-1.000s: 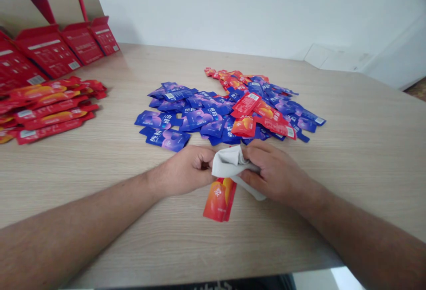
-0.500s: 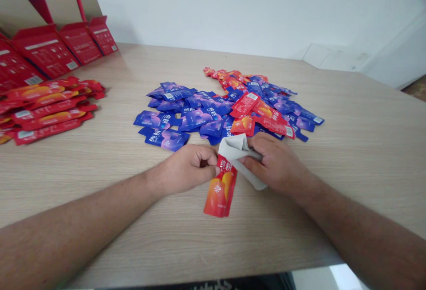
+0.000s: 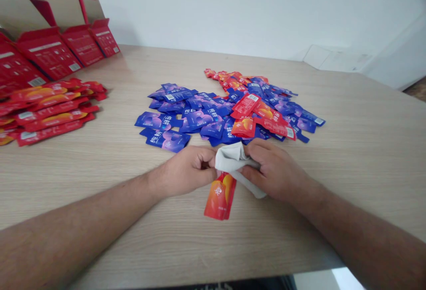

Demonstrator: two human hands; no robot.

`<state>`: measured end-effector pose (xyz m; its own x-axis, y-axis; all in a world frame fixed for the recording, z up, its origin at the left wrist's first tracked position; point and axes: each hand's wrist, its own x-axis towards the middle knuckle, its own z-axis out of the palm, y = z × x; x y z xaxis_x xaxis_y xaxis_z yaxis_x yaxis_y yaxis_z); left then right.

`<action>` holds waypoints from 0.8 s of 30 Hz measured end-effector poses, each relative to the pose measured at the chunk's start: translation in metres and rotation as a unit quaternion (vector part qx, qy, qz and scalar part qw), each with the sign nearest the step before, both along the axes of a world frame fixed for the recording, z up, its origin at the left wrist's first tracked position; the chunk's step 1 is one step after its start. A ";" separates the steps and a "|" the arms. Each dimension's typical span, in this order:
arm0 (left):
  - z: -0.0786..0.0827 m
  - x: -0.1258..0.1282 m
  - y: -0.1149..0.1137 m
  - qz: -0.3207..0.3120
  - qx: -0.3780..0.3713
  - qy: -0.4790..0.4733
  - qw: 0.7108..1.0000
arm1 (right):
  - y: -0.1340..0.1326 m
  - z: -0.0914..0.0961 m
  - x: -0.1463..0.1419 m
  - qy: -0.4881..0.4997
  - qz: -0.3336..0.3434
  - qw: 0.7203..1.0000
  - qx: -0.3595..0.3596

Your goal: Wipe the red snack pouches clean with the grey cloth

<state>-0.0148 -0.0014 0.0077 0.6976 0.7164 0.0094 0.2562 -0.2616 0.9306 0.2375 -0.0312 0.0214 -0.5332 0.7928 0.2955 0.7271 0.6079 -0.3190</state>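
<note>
My left hand [image 3: 191, 170] pinches the upper left edge of red-orange sachets [image 3: 218, 197], seemingly two lying together, with yellow fruit printed on them. In my right hand [image 3: 274, 168] is a folded pale grey cloth [image 3: 229, 157], gripped between thumb and fingers. The cloth lies over the top of the sachets and hides their upper part. Just beyond my hands spreads a loose pile of blue sachets [image 3: 199, 119] with purple fruit prints. More red sachets [image 3: 244, 127] lie on its right part and behind it.
At the left, red sachets [image 3: 53, 108] are stacked in layers. Behind them stand several red cartons [image 3: 49, 52] with their flaps up. A white wall [image 3: 233, 10] closes off the back of the wooden table [image 3: 149, 245].
The cloth has moved down and slightly left over the sachets, covering more of their printed top. My left hand still pinches their edge. The view has shifted slightly.
</note>
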 end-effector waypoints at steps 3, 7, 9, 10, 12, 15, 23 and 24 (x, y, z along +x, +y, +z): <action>0.001 0.000 0.000 0.009 0.004 -0.003 1.000 | 0.000 0.000 0.000 0.001 -0.031 0.999 0.023; 0.002 0.000 0.000 -0.002 0.001 0.002 1.000 | -0.001 0.001 -0.001 0.001 0.012 1.000 -0.002; 0.002 0.000 0.000 -0.003 -0.002 0.003 1.000 | -0.001 0.001 -0.001 -0.003 0.017 1.000 -0.009; 0.002 0.000 -0.001 0.001 -0.002 0.002 1.000 | -0.001 0.001 -0.001 -0.004 0.007 1.000 -0.004; 0.001 0.000 -0.001 0.011 -0.003 -0.001 1.000 | 0.001 0.000 0.000 -0.005 -0.020 1.000 0.012; 0.000 0.000 -0.001 0.004 -0.007 -0.004 1.000 | 0.000 -0.001 0.000 0.000 -0.009 1.000 0.010; 0.002 0.000 -0.001 0.011 -0.004 0.000 1.000 | -0.002 0.002 -0.001 -0.003 -0.020 1.000 0.017; 0.002 0.000 -0.001 0.012 -0.002 0.000 1.000 | -0.003 0.002 -0.001 -0.002 -0.020 1.000 0.018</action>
<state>-0.0148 -0.0021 0.0102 0.6802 0.7330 0.0054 0.2628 -0.2507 0.9317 0.2361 -0.0339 0.0231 -0.5025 0.8021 0.3228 0.7519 0.5897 -0.2949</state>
